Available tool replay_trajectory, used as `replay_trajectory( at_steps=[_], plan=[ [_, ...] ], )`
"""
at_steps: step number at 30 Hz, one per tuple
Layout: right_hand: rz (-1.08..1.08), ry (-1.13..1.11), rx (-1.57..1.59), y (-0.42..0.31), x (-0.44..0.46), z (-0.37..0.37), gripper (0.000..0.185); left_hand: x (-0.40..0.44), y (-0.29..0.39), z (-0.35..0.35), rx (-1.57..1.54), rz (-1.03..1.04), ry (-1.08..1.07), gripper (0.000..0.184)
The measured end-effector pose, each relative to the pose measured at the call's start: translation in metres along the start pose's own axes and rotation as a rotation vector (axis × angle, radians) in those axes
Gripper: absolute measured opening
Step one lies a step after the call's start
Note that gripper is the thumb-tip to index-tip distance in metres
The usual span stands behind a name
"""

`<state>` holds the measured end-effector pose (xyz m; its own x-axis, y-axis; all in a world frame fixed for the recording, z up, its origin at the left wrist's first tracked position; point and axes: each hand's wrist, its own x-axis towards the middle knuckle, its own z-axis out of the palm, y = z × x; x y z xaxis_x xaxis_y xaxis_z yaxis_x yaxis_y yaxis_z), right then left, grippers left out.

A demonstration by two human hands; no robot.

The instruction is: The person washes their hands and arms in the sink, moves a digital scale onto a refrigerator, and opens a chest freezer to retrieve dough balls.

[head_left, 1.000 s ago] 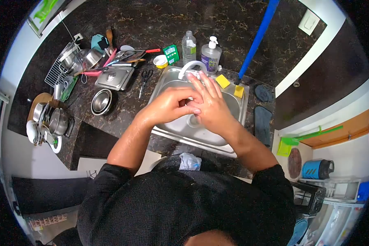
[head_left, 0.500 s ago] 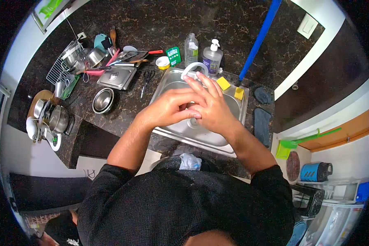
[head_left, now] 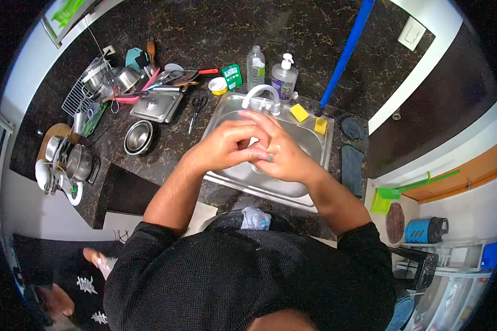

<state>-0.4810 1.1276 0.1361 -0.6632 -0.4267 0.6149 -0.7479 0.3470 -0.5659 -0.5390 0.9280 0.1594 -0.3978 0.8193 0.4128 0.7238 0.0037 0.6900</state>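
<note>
Above the steel sink (head_left: 234, 185), my two hands are joined. My left hand (head_left: 226, 144) is closed, its fingers and thumb wrapped about the thumb side of my right hand (head_left: 286, 157). Just which part it grips is partly hidden. The right hand's visible fingers are stretched out, pointing up and left over the left fingertips. No object shows in either hand. Behind them the white curved faucet (head_left: 262, 88) arches over the basin, and two yellow sponges (head_left: 299, 112) lie on the sink's right rim.
A pump bottle (head_left: 285, 80) and a clear plastic bottle (head_left: 256, 69) stand behind the sink. Left are scissors (head_left: 196, 113), nested steel bowls (head_left: 138, 137), a lidded steel pan (head_left: 157, 105) and piled utensils. Another person's hand (head_left: 96, 259) shows at lower left.
My right hand's fingers have lowered and drawn together, bending leftward over the left hand. At lower left, the other person has come further into view.
</note>
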Motion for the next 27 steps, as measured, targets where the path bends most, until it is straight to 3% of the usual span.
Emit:
replay_trajectory(
  at_steps=[6,9,13,18,21,27],
  plan=[
    [0.182,-0.077,0.344,0.009,-0.010,0.001,0.022,0.004,0.001,0.007,-0.015,0.050,0.086,0.027],
    [0.299,-0.239,0.441,0.006,-0.010,-0.004,0.021,0.004,0.001,0.007,-0.005,0.027,0.089,0.028],
    [0.190,-0.148,0.403,0.006,-0.011,0.000,0.021,0.002,0.003,0.004,0.055,-0.058,0.026,0.027],
    [0.242,-0.195,0.454,0.012,-0.013,-0.003,0.026,0.006,0.002,0.009,0.012,-0.058,0.104,0.025],
    [0.118,-0.105,0.373,0.008,-0.013,-0.005,0.027,0.006,0.000,0.007,-0.003,-0.097,0.080,0.024],
    [0.193,-0.145,0.457,0.012,-0.013,-0.010,0.027,0.010,-0.002,0.013,0.007,-0.045,0.148,0.023]
  ],
)
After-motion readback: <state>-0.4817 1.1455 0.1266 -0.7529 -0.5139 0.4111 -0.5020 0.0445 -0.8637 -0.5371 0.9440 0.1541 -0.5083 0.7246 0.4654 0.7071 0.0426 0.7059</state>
